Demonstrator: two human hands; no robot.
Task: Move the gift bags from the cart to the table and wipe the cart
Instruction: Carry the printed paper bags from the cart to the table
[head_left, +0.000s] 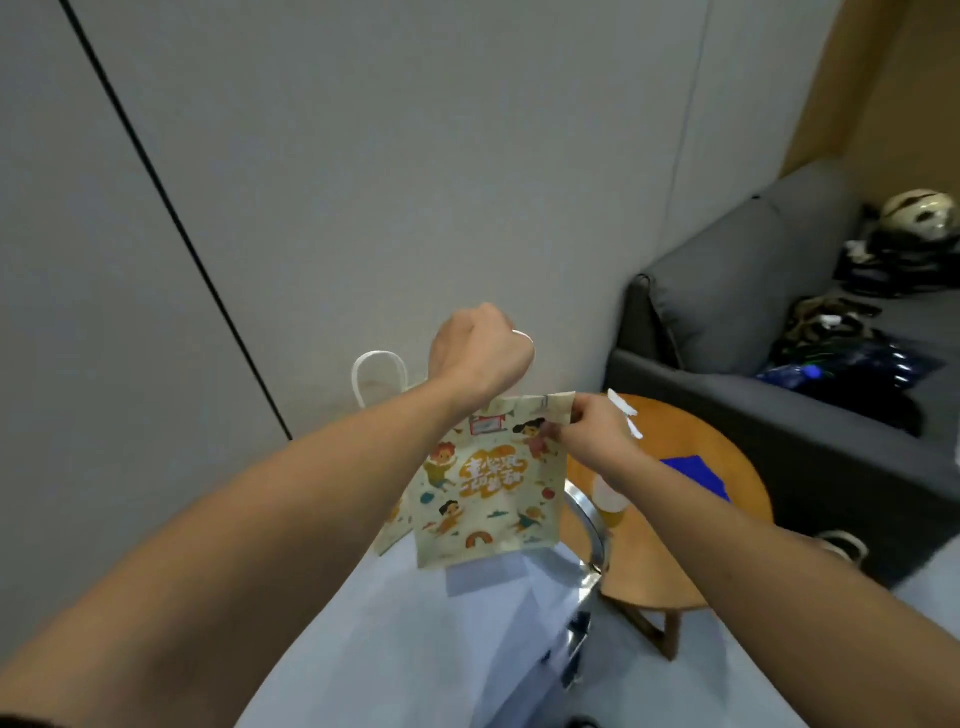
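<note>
Left hand (480, 351) fisted on the gift bag (488, 499) handle, right hand (592, 436) pinching its top corner; bag hangs over the cart (415, 649) (round worktop (675, 545) just right).

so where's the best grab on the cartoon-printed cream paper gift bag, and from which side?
Probably the white loop handles at the top, from above. The cartoon-printed cream paper gift bag hangs upright from the left hand, fist curled on one handle, so its weight hangs straight down. The right hand pinches the top right corner, which only steadies it; thin paper walls would likely crumple.
</note>
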